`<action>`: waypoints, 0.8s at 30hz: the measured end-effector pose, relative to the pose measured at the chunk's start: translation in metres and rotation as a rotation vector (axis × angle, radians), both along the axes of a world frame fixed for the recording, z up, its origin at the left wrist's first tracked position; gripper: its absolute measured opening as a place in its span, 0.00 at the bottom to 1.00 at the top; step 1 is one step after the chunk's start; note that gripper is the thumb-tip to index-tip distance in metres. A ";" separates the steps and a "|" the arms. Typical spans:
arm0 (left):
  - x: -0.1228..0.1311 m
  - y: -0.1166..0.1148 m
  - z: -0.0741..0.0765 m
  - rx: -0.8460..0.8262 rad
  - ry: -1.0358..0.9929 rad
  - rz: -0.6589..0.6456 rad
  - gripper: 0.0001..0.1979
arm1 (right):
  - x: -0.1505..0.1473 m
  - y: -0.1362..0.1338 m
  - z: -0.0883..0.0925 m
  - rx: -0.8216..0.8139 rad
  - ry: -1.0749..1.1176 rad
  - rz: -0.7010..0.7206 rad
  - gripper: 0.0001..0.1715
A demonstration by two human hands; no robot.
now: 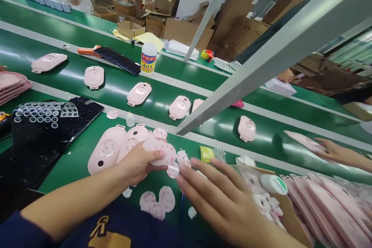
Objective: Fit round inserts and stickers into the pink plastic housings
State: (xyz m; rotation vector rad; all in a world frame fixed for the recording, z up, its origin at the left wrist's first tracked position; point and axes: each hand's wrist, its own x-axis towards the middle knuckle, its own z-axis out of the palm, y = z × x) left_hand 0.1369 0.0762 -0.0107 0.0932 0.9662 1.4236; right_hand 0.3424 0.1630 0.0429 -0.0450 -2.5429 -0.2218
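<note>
My left hand (pixel 135 164) grips a pale pink patterned disc (pixel 161 151), thumb on top. It may be a small stack; I cannot tell. My right hand (pixel 223 197) is slightly blurred, its fingers stretched out and its fingertips beside a small character-shaped cutout (pixel 182 157) and a small round piece (pixel 173 170). Beyond my left hand lie two pink plastic lids (pixel 100 143), each with a round patterned inset. Closer to my body, rounded patterned cutouts (pixel 166 198) lie on the green table (pixel 78 178).
Pink lids (pixel 139 93) sit spaced along the green conveyor (pixel 116 81). A glue bottle (pixel 148 60) stands behind it. Left is a black sheet with ring stickers (pixel 37 116). A metal post (pixel 261 50) crosses the view. At right are stacked pink parts (pixel 322 205) and another person's hand (pixel 337 150).
</note>
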 end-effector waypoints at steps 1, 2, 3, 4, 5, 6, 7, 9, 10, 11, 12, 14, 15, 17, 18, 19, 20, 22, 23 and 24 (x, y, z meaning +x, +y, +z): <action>-0.001 -0.004 -0.001 0.016 -0.015 -0.033 0.17 | -0.009 -0.009 0.000 0.042 -0.077 0.030 0.19; -0.003 -0.007 -0.001 0.029 -0.029 -0.067 0.17 | -0.018 -0.014 -0.002 0.071 -0.134 0.049 0.21; -0.006 -0.011 -0.002 0.036 -0.044 -0.101 0.17 | -0.026 -0.017 -0.006 0.078 -0.161 0.053 0.21; -0.010 -0.015 -0.003 0.034 -0.057 -0.130 0.17 | -0.033 -0.018 -0.010 0.059 -0.160 0.045 0.21; -0.014 -0.018 -0.004 0.025 -0.069 -0.149 0.17 | -0.039 -0.018 -0.014 0.030 -0.153 0.040 0.19; -0.019 -0.022 -0.005 0.013 -0.077 -0.156 0.16 | -0.045 -0.018 -0.018 0.001 -0.147 0.042 0.18; -0.024 -0.025 -0.006 -0.001 -0.082 -0.151 0.15 | -0.050 -0.018 -0.021 -0.023 -0.142 0.050 0.16; -0.034 -0.030 -0.008 -0.025 -0.086 -0.112 0.12 | -0.060 -0.018 -0.024 -0.050 -0.147 0.075 0.15; -0.038 -0.033 -0.009 -0.034 -0.085 -0.091 0.11 | -0.066 -0.018 -0.024 -0.057 -0.159 0.091 0.15; -0.042 -0.035 -0.010 -0.039 -0.087 -0.077 0.10 | -0.072 -0.018 -0.022 -0.072 -0.173 0.108 0.14; -0.046 -0.038 -0.010 -0.041 -0.090 -0.068 0.10 | -0.077 -0.017 -0.020 -0.099 -0.189 0.126 0.14; -0.054 -0.042 -0.010 -0.044 -0.098 -0.062 0.09 | -0.088 -0.014 -0.014 -0.197 -0.210 0.184 0.14; -0.057 -0.044 -0.010 -0.042 -0.102 -0.062 0.09 | -0.092 -0.011 -0.011 -0.261 -0.204 0.223 0.14; -0.065 -0.049 -0.008 -0.035 -0.107 -0.054 0.10 | -0.095 0.003 -0.008 -0.416 -0.093 0.229 0.16; -0.069 -0.051 -0.008 -0.037 -0.105 -0.044 0.10 | -0.093 0.014 -0.008 -0.479 0.080 0.175 0.16; -0.073 -0.054 -0.007 -0.044 -0.099 -0.031 0.10 | -0.090 0.029 -0.010 -0.521 0.339 0.086 0.15; -0.077 -0.056 -0.007 -0.053 -0.090 -0.018 0.10 | -0.086 0.047 -0.014 -0.552 0.654 -0.050 0.14; -0.085 -0.059 -0.007 -0.071 -0.067 0.005 0.09 | -0.076 0.090 -0.027 -0.542 1.302 -0.341 0.11; -0.088 -0.061 -0.007 -0.076 -0.058 0.011 0.08 | -0.071 0.112 -0.035 -0.595 1.454 -0.524 0.12; -0.090 -0.062 -0.007 -0.080 -0.052 0.016 0.08 | -0.068 0.132 -0.044 -0.669 1.473 -0.699 0.13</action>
